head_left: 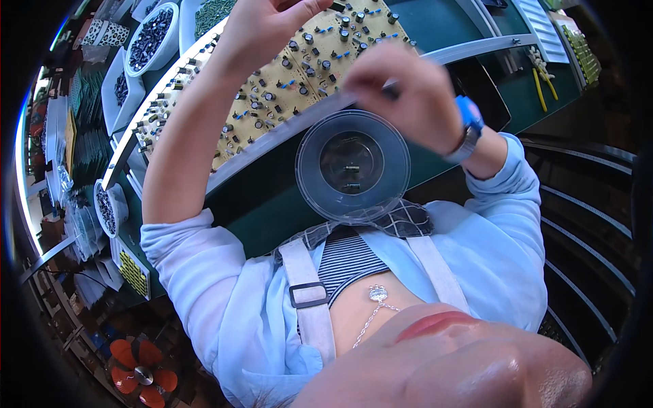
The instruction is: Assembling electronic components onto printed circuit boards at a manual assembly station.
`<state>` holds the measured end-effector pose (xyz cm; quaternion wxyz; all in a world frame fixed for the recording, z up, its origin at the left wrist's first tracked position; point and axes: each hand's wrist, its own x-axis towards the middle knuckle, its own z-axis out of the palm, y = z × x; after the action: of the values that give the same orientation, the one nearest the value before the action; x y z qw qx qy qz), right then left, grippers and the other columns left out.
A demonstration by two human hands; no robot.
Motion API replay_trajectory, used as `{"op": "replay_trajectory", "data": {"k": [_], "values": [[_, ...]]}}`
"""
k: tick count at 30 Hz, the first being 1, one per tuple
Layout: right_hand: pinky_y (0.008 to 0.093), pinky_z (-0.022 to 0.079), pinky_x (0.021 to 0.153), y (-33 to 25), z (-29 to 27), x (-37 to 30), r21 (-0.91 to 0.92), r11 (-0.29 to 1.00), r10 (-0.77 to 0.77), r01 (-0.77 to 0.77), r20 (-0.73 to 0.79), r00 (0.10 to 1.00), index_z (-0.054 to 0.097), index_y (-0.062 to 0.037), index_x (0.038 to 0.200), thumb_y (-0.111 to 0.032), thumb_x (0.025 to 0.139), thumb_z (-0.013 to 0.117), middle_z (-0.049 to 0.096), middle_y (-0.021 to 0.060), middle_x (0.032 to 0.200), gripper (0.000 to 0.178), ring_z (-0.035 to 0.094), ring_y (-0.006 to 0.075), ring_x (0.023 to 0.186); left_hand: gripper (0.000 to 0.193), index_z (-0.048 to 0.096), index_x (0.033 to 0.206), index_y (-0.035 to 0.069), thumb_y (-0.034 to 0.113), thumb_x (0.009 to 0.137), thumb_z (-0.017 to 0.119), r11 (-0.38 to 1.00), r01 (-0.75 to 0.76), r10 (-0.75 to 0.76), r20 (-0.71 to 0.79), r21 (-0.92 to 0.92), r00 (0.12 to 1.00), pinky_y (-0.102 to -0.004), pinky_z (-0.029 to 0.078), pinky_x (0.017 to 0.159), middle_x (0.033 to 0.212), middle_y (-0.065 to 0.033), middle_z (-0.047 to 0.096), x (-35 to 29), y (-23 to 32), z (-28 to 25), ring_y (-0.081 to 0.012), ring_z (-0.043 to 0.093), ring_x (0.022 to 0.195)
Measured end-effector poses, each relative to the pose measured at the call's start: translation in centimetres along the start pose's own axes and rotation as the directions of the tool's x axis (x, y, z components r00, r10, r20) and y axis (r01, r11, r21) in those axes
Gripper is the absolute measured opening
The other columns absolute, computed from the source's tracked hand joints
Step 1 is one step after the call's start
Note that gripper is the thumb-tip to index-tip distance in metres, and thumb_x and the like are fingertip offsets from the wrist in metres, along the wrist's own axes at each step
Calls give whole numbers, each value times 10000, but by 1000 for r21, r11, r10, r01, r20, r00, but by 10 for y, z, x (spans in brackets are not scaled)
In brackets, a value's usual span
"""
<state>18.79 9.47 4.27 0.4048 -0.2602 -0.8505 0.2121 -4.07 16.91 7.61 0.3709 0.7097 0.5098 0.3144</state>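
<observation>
My left hand (262,30) reaches over the far part of a tan circuit board panel (309,78) crowded with upright dark capacitors and small blue parts. The top edge of the view cuts off its fingers; the thumb stretches to the right, and any hold is hidden. My right hand (408,95), smeared by motion, hovers at the panel's near right edge with curled fingers. A small dark component (391,90) shows between them. Just below that hand stands a round clear plastic tub (307,153) with a few small components (352,168) at its bottom.
A pale frame rail (289,126) borders the panel. White bins of dark (151,41) and green parts (212,15) stand at the far left, with a smaller tub (105,209) nearer. Yellow-handled cutters (541,88) lie far right. An orange fan (143,374) stands lower left.
</observation>
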Motion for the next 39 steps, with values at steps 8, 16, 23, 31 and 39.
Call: {"op": "replay_trajectory", "data": {"k": [8,16,23,31,39], "values": [[279,585,730,2,1,21,191,943,327,-273,-380,865,747,1,967,-80,899,796,749,88,911,116,734,160,803,196,755,1054,-8,175,1019,693,908,-80,73,-32,-411,997,-198,467,697,903,18,714,-34,13,20,-30,585,801],[239,582,753,12,14,11,180,965,254,-190,-467,847,729,40,1021,15,900,779,750,65,951,133,704,96,851,205,751,1024,-13,185,1013,702,913,-100,64,-101,-395,993,-194,465,685,892,4,719,-43,15,29,-33,589,786],[217,573,754,22,28,2,461,880,346,-116,-452,822,720,46,1056,1,927,757,749,79,952,141,699,94,847,210,752,1020,-16,188,1010,704,913,-142,96,-137,-383,986,-196,466,679,887,-3,722,-47,0,39,-36,593,779],[327,582,756,5,11,-28,-154,985,-61,83,143,988,700,-62,1159,-82,866,772,706,92,987,303,716,217,896,217,767,1012,-25,184,983,720,981,-146,126,-151,-131,980,-233,495,679,857,-29,741,-42,-13,10,-57,618,766],[358,594,714,-35,71,-40,-430,854,200,293,791,578,704,-58,1148,-111,884,680,653,116,1065,270,724,265,850,204,787,954,5,200,902,756,912,-174,205,-47,371,978,-359,539,681,804,-166,743,-11,-9,7,-249,704,716]]}}
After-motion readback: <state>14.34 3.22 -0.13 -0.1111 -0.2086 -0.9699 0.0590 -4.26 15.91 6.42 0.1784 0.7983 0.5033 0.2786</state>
